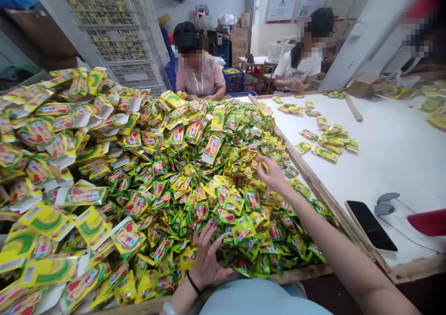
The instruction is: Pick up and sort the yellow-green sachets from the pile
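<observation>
My bare left hand (pixel 206 261) sits palm down, fingers and thumb spread, just inside the wooden near edge (pixel 303 274) of the table. My bare right arm (pixel 324 231) stretches farther in, slanting leftward, its right hand (pixel 272 175) loosely curled, fingertips apart.

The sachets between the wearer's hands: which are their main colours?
Mainly green and yellow sachets, in the head view.

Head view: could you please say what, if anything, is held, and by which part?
The left hand holds nothing, fingers spread at watermelon-printed sachets; whether the right hand grips any is unclear.
</observation>
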### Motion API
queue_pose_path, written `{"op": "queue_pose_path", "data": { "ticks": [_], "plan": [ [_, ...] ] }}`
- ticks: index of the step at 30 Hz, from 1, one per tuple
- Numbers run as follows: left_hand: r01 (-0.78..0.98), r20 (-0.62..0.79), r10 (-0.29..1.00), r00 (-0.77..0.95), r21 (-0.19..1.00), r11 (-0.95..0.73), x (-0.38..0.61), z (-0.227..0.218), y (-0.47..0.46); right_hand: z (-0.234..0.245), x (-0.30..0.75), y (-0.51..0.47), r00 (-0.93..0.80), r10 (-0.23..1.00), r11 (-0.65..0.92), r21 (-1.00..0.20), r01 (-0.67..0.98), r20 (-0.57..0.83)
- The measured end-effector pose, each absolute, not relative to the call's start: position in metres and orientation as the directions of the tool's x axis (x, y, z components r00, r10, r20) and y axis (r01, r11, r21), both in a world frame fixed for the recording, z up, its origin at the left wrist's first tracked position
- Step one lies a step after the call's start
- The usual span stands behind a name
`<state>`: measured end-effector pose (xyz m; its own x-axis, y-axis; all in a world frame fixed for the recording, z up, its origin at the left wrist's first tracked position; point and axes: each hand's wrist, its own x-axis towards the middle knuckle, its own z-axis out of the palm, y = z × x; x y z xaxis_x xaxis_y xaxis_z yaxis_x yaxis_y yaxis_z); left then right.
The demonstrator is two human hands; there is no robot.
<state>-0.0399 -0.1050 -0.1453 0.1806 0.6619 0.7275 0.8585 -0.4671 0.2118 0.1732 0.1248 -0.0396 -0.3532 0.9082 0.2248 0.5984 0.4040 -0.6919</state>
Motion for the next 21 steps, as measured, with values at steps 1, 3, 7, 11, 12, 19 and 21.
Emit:
{"op": "queue_pose_path", "data": {
  "ticks": [1, 3, 7, 11, 12, 19, 21],
  "plan": [
    [0.849, 0.741, 0.654, 0.15, 0.242, -0.469, -0.041, -0.143, -0.106, -0.049, 0.183, 0.138, -0.296, 0.93, 0.362, -0.69, 0.627, 0.219],
    [0.829, 0.757, 0.649, 0.079, 0.312, -0.465, -0.043, -0.132, -0.107, -0.068, 0.199, 0.156, -0.236, 0.953, 0.302, -0.692, 0.656, 0.193],
    [0.822, 0.641, 0.762, -0.092, 0.48, -0.305, -0.041, -0.09, -0.094, -0.084, 0.216, 0.161, -0.172, 0.971, 0.238, -0.723, 0.648, 0.165],
    [0.758, 0.252, 0.946, -0.203, 0.653, -0.011, -0.035, -0.051, -0.064, -0.063, 0.219, 0.14, -0.11, 0.982, 0.188, -0.802, 0.567, 0.152],
    [0.734, 0.182, 0.965, -0.188, 0.679, 0.015, -0.035, -0.047, -0.057, -0.055, 0.217, 0.13, -0.113, 0.983, 0.182, -0.827, 0.532, 0.144],
    [0.497, 0.177, 0.93, -0.322, 0.867, 0.007, -0.047, -0.045, -0.049, -0.02, 0.16, 0.033, -0.573, 0.819, 0.171, -0.968, 0.186, 0.035],
    [0.424, 0.174, 0.924, -0.341, 0.906, -0.014, -0.049, -0.043, -0.053, -0.018, 0.143, 0.021, -0.589, 0.798, 0.285, -0.941, 0.181, 0.128]
  ]
}}
